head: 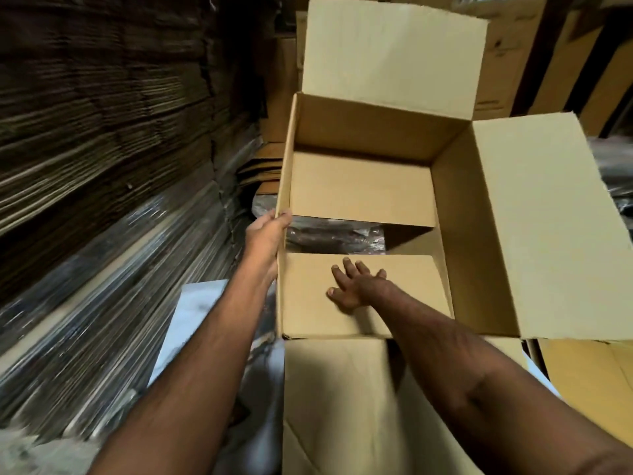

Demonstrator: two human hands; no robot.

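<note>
Left hand fingers are curling round the box wall. Right hand, fingers spread, is pressing the flap beneath.

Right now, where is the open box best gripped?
Grip the box by its left wall's top edge, coming from the left: that rim is thin and bare, while the far flap and right flap stand in the way.
</note>
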